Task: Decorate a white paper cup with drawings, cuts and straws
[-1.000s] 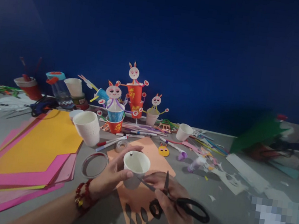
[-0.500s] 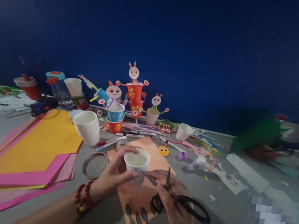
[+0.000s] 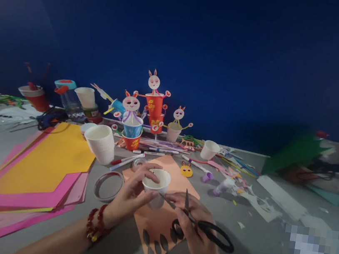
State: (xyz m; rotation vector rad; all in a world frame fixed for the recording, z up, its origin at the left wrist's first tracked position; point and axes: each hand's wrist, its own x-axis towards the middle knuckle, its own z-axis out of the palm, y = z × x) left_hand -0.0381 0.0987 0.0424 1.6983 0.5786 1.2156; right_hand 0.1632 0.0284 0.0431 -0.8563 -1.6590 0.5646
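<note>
My left hand (image 3: 128, 195) grips a small white paper cup (image 3: 158, 189), with fingers over its rim and the thumb against its outer side. In my right hand (image 3: 203, 224) is a pair of black-handled scissors (image 3: 216, 236), held around the pivot with the blades spread. One blade points at the cup's side; I cannot tell whether its tip goes into the wall. The right fingertips lie close to the cup. Beneath both hands is an orange sheet of paper (image 3: 170, 167) with several leaf-shaped cutouts along its near edge.
Left of my hands are a tape roll (image 3: 108, 186), stacked white cups (image 3: 100, 144) and coloured paper (image 3: 35, 158). Rabbit figures on cups (image 3: 154, 104) stand at the back. A yellow rabbit-head cutout (image 3: 186, 170), a glue stick (image 3: 223, 187) and paper scraps (image 3: 259, 203) lie to the right.
The fingers of my left hand have shifted on the cup's rim, with one now lifted over the opening. The scissors have turned slightly and their handle has moved a little left.
</note>
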